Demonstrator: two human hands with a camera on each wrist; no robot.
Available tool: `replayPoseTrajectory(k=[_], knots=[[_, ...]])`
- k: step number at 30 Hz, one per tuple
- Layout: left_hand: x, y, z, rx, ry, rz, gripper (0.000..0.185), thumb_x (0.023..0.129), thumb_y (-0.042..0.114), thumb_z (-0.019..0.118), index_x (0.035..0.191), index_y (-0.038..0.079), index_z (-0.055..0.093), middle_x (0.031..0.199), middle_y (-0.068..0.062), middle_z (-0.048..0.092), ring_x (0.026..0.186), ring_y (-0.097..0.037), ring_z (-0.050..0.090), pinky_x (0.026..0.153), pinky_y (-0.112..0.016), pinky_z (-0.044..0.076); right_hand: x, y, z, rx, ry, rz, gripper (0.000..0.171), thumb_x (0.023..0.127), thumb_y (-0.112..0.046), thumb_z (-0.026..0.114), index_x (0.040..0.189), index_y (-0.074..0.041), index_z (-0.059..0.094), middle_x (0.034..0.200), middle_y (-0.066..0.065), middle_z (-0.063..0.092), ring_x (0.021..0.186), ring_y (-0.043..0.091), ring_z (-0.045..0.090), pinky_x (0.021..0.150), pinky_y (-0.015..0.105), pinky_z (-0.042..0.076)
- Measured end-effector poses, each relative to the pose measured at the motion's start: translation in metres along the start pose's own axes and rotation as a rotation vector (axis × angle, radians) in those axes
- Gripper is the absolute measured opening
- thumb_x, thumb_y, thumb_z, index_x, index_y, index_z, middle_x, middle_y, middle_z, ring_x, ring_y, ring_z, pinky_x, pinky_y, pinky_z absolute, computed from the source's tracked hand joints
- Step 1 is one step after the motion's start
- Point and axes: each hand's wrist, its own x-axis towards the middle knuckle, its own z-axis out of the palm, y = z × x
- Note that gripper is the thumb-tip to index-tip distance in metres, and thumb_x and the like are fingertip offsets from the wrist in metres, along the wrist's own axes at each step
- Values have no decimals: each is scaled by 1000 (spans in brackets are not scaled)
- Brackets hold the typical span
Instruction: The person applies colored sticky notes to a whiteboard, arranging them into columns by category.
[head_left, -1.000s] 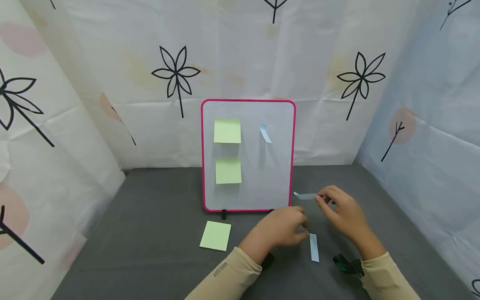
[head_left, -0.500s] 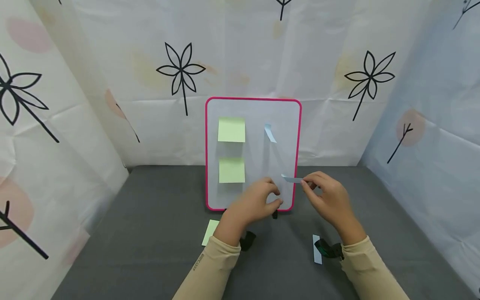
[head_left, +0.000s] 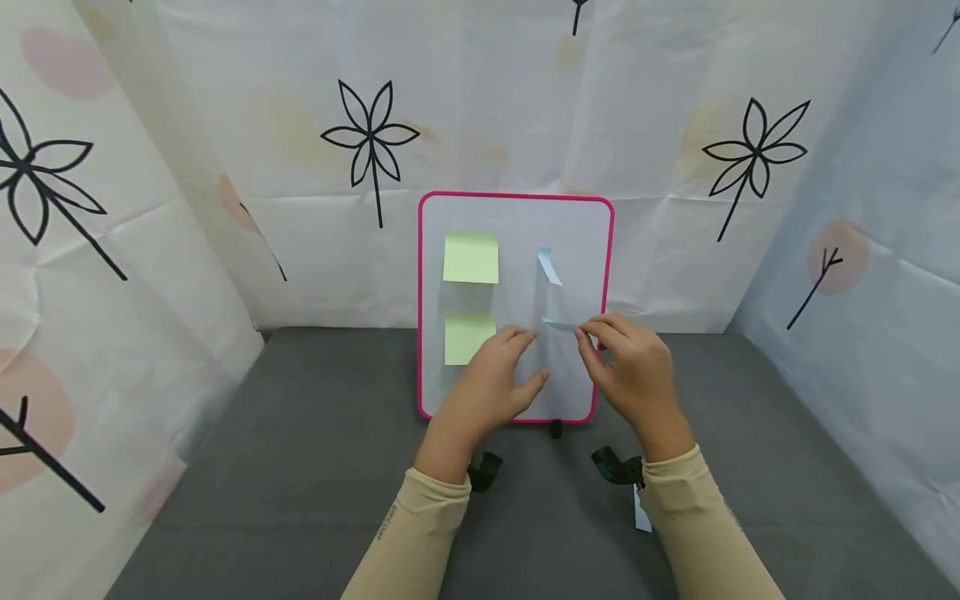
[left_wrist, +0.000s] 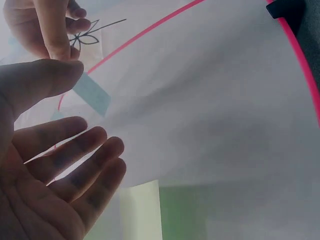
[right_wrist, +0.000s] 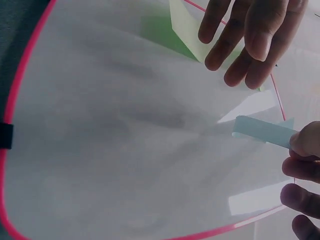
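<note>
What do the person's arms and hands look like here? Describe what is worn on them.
Both arms wear long beige sleeves; the left sleeve has small dark lettering near the cuff. The left hand and right hand are bare, with no gloves. A black mount sits at the left wrist and a green-and-black one at the right.

two green notes (head_left: 470, 257) stacked on board's left, blue strip (head_left: 549, 266) upper right, another strip (head_left: 641, 515) flat on grey table (head_left: 300, 467), flower-print curtain (head_left: 225, 167) behind.
</note>
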Motion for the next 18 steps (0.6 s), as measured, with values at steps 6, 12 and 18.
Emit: replayPoseTrajectory(k=[6,12,18], knots=[[2,-5,1,17,43,7,58,98,17,76,148,-5,57,148,-16,61,138,-30,60,116,-42,50,8,-5,8,-27,28,-19,7,90,-4,79,95,2,81,91,13,78,64,26,67,57,40,56],[2,-8,3,21,46,1,62,98,16,76,152,-4,53,153,-16,57,142,-31,56,119,-42,48,11,-7,13,-38,23,-37,7,89,-3,80,94,1,82,90,12,78,67,28,70,61,45,58],[4,-8,4,34,27,-15,64,98,17,76,153,-4,52,156,-17,54,144,-33,55,120,-44,47,12,-3,18,-52,9,-55,6,88,-3,82,93,0,83,90,13,78,70,31,72,62,46,59]])
